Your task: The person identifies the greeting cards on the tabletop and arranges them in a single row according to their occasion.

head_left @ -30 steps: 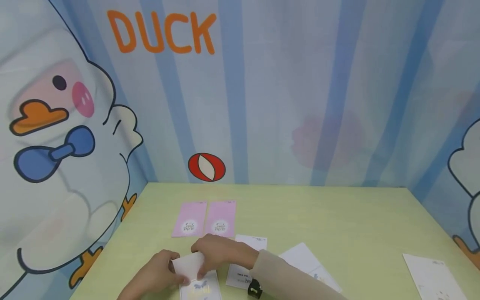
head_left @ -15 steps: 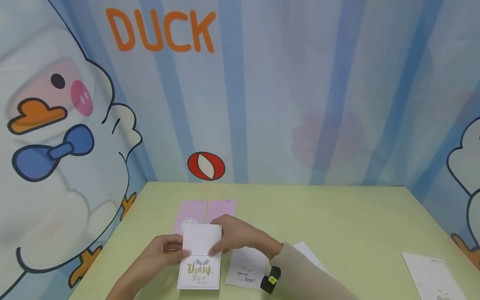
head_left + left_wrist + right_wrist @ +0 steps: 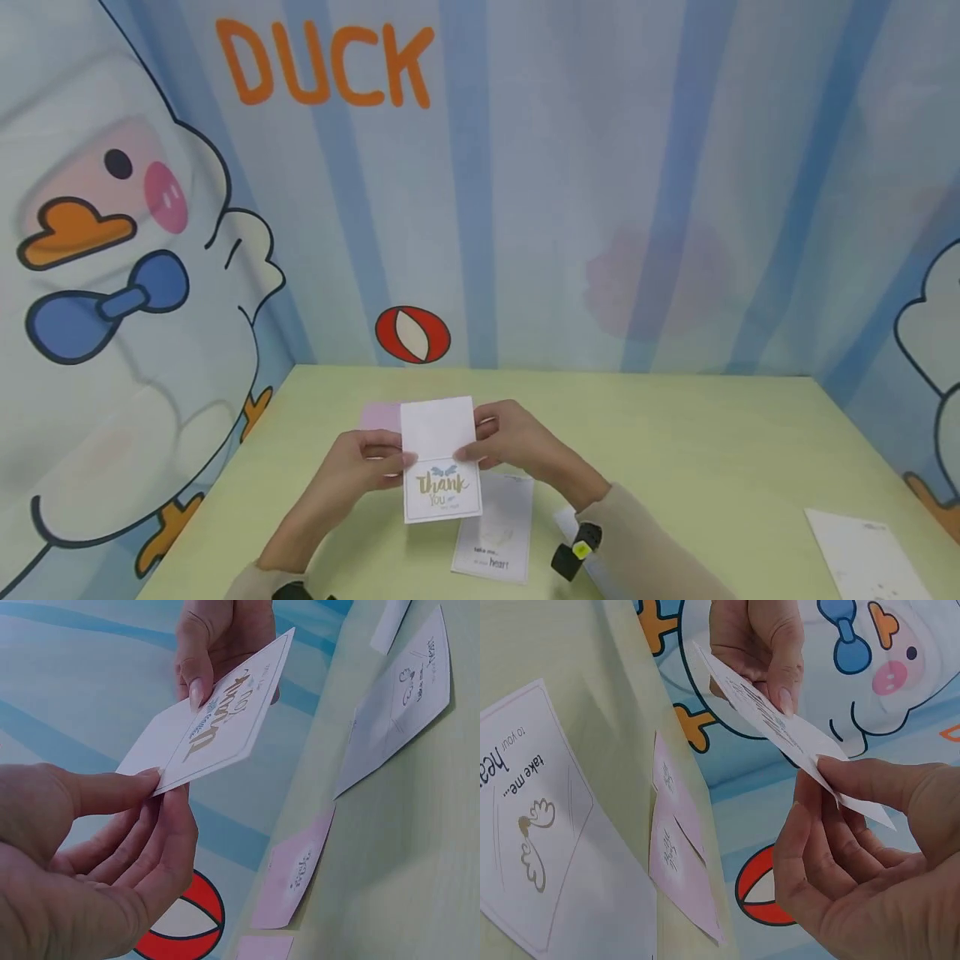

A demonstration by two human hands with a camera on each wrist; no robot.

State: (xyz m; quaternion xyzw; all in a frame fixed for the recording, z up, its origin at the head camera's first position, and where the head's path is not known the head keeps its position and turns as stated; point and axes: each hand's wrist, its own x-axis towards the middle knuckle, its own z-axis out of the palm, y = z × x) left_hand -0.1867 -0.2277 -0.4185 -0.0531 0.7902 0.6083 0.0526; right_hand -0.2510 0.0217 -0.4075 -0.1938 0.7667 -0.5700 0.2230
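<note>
A white "Thank You" card point(image 3: 441, 492) with gold and blue print is held up above the table, a crease running across its middle and its upper half blank. My left hand point(image 3: 365, 461) pinches its left edge near the crease, thumb in front and fingers behind. On the opposite edge, my right hand point(image 3: 517, 442) grips it the same way. In the left wrist view the card point(image 3: 217, 724) is tilted between both thumbs. Below it on the table lies a white "take me... heart" card point(image 3: 492, 542).
Pink "Smile More" cards point(image 3: 682, 855) lie farther back, mostly covered by the held card in the head view. Another white card point(image 3: 588, 546) is partly under my right forearm. At the far right lies one more white card point(image 3: 866, 550). A printed duck curtain point(image 3: 525, 208) stands behind the table point(image 3: 675, 450).
Both hands have lifted the thank-you card and carried it up and to the right. Its upper half, bent up earlier, now lies nearly in line with the lower half.
</note>
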